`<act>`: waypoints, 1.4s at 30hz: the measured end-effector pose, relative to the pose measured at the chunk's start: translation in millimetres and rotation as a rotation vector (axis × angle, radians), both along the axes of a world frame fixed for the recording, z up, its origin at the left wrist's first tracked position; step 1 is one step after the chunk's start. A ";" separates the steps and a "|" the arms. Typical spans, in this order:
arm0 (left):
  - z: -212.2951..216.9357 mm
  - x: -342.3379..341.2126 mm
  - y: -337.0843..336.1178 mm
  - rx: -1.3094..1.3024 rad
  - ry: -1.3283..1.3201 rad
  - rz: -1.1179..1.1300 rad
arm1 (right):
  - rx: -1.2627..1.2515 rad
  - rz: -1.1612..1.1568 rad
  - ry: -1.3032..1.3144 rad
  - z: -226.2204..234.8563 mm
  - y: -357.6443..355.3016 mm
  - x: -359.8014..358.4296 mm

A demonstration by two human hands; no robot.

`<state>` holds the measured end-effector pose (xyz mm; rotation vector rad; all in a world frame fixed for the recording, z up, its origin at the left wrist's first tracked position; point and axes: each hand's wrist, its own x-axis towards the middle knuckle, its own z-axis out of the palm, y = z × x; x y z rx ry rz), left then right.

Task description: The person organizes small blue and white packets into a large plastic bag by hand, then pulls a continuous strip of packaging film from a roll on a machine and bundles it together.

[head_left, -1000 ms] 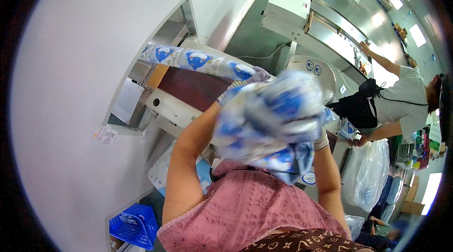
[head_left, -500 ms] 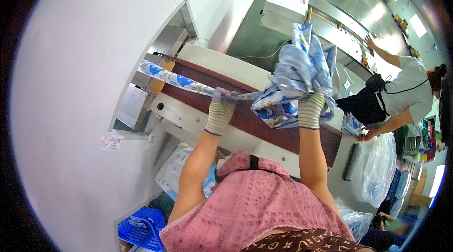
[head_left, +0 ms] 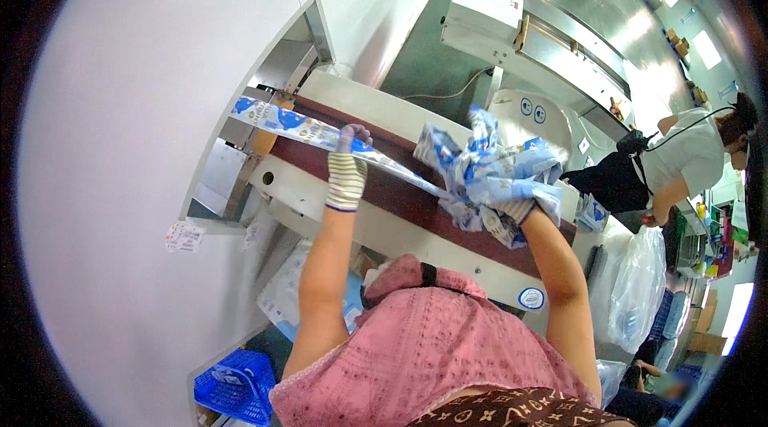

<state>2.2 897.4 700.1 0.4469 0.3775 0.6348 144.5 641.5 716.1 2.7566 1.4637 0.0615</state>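
Observation:
A long strip of blue-and-white printed plastic film (head_left: 280, 119) comes out of the wall opening and runs over the dark red conveyor belt (head_left: 392, 201). My left hand (head_left: 349, 165), in a striped glove, is closed on this strip. Toward the right the strip narrows and twists into a loose, crumpled bundle of the same film (head_left: 512, 171). My right hand (head_left: 512, 209), also gloved, grips the near side of the bundle, its fingers partly covered by the folds. The bundle hangs above the belt's right part.
A white wall (head_left: 144, 107) stands on the left, with the opening's metal edge beside the belt. Beyond the conveyor is a white machine (head_left: 484, 7). A co-worker (head_left: 688, 151) stands at the right near clear plastic bags (head_left: 640, 291). A blue basket (head_left: 236, 387) sits low at the left.
My left hand has shifted left along the strip. The bundle has dropped lower and spread out, with my right hand now lower on it. The co-worker's raised arm has come down.

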 end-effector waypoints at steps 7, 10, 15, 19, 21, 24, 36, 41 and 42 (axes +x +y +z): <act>-1.2 23.1 11.9 0.329 0.035 -0.236 | -0.077 -0.028 0.035 4.9 -45.2 -3.8; -14.0 3.7 21.9 0.381 0.033 -0.239 | 0.133 -0.046 0.279 -14.8 -28.8 -20.3; -1.8 26.0 -8.2 -0.366 -0.516 -0.271 | 0.933 -0.524 1.062 -1.0 -79.7 -32.2; -16.7 24.5 -1.5 -0.345 -0.366 -0.076 | 1.554 -0.628 1.482 -1.3 -68.6 -45.6; -26.6 32.5 -12.3 -0.257 -0.508 -0.150 | 1.699 -0.624 1.491 0.0 -60.1 -44.9; -34.9 27.2 -38.4 -0.226 -0.541 -0.201 | 1.776 -0.601 1.400 5.7 -41.2 -32.4; -57.4 17.4 -94.8 0.135 -0.007 -0.394 | 0.467 -0.289 0.101 -33.2 30.2 1.0; -115.3 16.0 -116.4 0.626 0.281 -0.149 | -0.030 -0.177 -0.067 11.5 53.2 -24.8; -87.0 24.1 -124.1 0.716 0.231 -0.105 | -0.090 -0.180 -0.054 24.8 45.3 -19.3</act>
